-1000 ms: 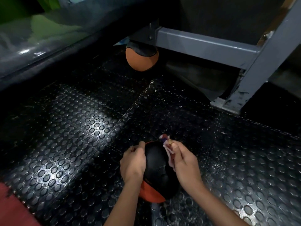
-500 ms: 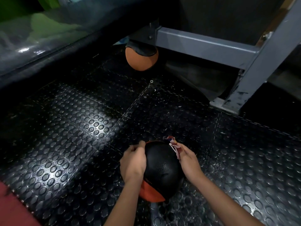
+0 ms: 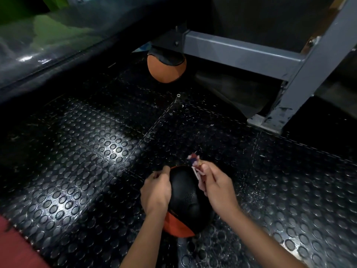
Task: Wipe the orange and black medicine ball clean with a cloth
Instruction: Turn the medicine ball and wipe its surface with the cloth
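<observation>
An orange and black medicine ball (image 3: 185, 202) sits on the studded black floor, low in the middle of the view. My left hand (image 3: 155, 191) holds its left side, fingers curled over the top edge. My right hand (image 3: 217, 187) grips a small crumpled cloth (image 3: 195, 165) and presses it on the ball's upper right side. Most of the cloth is hidden under my fingers.
A second orange and black ball (image 3: 166, 67) lies further back under a grey steel frame (image 3: 241, 55), whose foot (image 3: 266, 122) stands at the right. A dark padded edge (image 3: 58, 60) runs along the upper left. A red mat corner (image 3: 15, 246) shows at the lower left.
My right hand with the cloth slid down the ball's right side, then came back up onto its upper right. The left hand and the ball stayed put.
</observation>
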Tool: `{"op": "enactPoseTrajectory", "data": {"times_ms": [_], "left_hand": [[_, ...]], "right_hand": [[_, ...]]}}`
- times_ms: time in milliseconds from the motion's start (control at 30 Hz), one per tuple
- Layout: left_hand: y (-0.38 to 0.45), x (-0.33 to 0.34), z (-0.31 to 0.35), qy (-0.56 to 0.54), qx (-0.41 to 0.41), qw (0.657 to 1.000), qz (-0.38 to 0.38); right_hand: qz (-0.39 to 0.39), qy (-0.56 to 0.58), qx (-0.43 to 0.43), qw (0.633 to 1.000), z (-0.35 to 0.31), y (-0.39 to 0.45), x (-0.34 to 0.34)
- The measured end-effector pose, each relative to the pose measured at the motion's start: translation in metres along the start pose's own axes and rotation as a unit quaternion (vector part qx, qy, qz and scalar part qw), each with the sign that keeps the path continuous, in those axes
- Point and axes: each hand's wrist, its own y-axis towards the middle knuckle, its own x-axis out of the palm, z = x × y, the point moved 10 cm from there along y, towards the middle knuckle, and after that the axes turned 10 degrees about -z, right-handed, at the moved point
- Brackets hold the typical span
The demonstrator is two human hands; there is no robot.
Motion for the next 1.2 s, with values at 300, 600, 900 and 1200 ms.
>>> {"op": "enactPoseTrajectory", "data": {"times_ms": [300,600,900,1200], "left_hand": [[0.002,0.0,0.002,0.003,0.013,1.0,-0.001],[0.004,0.002,0.003,0.02,0.008,1.0,0.006],[0.008,0.001,0.003,0.011,0.003,1.0,0.005],[0.007,0.004,0.008,0.038,0.016,0.999,-0.004]], "right_hand": [[-0.008,-0.016,0.029,0.999,0.011,0.007,0.0],[-0.01,0.11,0.18,0.978,0.065,0.019,-0.008],[-0.004,-0.105,-0.062,0.993,-0.02,-0.002,0.006],[-0.005,0.134,0.209,0.969,0.079,0.009,-0.012]]}}
